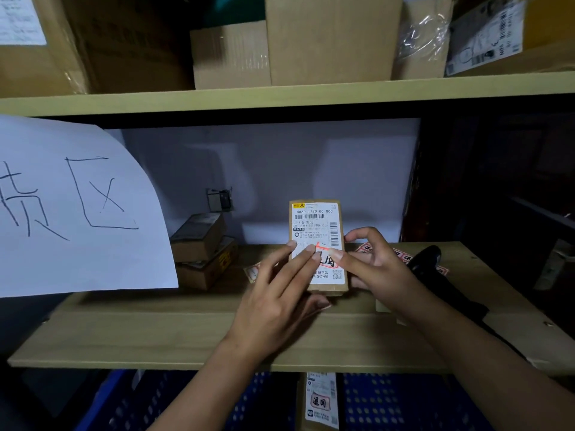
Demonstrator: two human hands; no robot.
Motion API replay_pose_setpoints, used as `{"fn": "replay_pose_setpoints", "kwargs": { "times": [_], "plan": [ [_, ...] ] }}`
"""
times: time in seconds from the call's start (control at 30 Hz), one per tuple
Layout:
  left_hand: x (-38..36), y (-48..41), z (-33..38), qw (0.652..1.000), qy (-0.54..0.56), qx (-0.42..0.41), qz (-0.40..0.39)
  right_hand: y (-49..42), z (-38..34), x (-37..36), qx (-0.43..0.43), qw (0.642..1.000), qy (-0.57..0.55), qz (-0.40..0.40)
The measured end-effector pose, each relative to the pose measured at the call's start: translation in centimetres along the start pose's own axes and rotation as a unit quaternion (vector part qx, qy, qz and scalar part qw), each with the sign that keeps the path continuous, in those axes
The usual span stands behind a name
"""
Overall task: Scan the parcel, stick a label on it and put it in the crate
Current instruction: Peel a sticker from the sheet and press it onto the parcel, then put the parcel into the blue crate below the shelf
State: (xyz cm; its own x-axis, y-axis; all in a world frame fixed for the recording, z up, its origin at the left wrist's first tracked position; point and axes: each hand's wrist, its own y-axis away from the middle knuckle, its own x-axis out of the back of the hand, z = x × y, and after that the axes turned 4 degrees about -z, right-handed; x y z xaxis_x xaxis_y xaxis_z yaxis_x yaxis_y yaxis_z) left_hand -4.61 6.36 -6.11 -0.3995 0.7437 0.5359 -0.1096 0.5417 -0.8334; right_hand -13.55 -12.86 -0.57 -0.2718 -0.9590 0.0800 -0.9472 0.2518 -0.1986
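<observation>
A small brown parcel [317,222] with a white shipping label lies on the wooden shelf [155,334], held tilted up. My left hand [277,303] supports it from the left and below, fingers spread flat over its face. My right hand [370,259] grips its right edge, with a fingertip pressing a red-bordered sticker [326,259] onto the parcel's face. A black scanner [432,262] lies on the shelf to the right. A sheet of red-bordered stickers [404,255] lies behind my right hand. Below the shelf is a blue crate [389,402] holding another labelled parcel [320,402].
Two small stacked boxes [202,247] sit at the shelf's back left. A large white paper sign [74,209] hangs at left. Cardboard boxes [329,38] fill the upper shelf. A loose sticker [252,272] lies left of my left hand. Dark shelving stands at right.
</observation>
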Motion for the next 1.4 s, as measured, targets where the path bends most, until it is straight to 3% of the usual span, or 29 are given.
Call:
{"fn": "replay_pose_setpoints", "kwargs": {
  "times": [0.13, 0.2, 0.23, 0.3, 0.37, 0.47, 0.83, 1.1, 1.23, 1.4],
  "plan": [
    [-0.3, 0.1, 0.3, 1.000, -0.003, -0.009, 0.010, 0.7, 0.7, -0.2, 0.045, 0.999, 0.007, 0.024],
    [-0.3, 0.1, 0.4, 1.000, -0.005, -0.008, 0.008, 1.7, 0.9, -0.5, 0.112, 0.989, 0.082, 0.042],
    [-0.3, 0.0, 0.4, 1.000, -0.005, -0.005, 0.010, 2.2, 1.0, -0.6, 0.158, 0.972, 0.163, 0.056],
    [-0.2, 0.0, 0.5, 1.000, -0.006, 0.001, 0.011, 2.8, 1.3, -0.4, 0.268, 0.896, 0.344, 0.078],
    [-0.1, 0.1, 0.6, 1.000, -0.006, 0.006, 0.010, 3.0, 1.3, -0.3, 0.334, 0.829, 0.440, 0.079],
    [0.3, 0.2, 0.9, 1.000, 0.007, 0.017, 0.017, 3.3, 1.5, -0.2, 0.347, 0.803, 0.479, 0.065],
    [4.8, 4.6, 4.4, 0.988, 0.136, 0.052, -0.059, 9.4, 2.2, 0.2, 0.330, 0.813, 0.480, -0.004],
    [12.2, 8.4, 10.9, 0.967, 0.177, 0.103, -0.153, 17.9, 3.0, -0.5, 0.270, 0.857, 0.432, -0.074],
    [11.4, 10.3, 11.7, 0.942, 0.237, 0.134, -0.196, 19.8, 4.5, -0.9, 0.186, 0.897, 0.386, -0.106],
    [6.3, 11.8, 9.8, 0.874, 0.312, 0.223, -0.299, 17.3, 8.3, -0.7, -0.004, 0.930, 0.329, -0.164]
  ]
}}
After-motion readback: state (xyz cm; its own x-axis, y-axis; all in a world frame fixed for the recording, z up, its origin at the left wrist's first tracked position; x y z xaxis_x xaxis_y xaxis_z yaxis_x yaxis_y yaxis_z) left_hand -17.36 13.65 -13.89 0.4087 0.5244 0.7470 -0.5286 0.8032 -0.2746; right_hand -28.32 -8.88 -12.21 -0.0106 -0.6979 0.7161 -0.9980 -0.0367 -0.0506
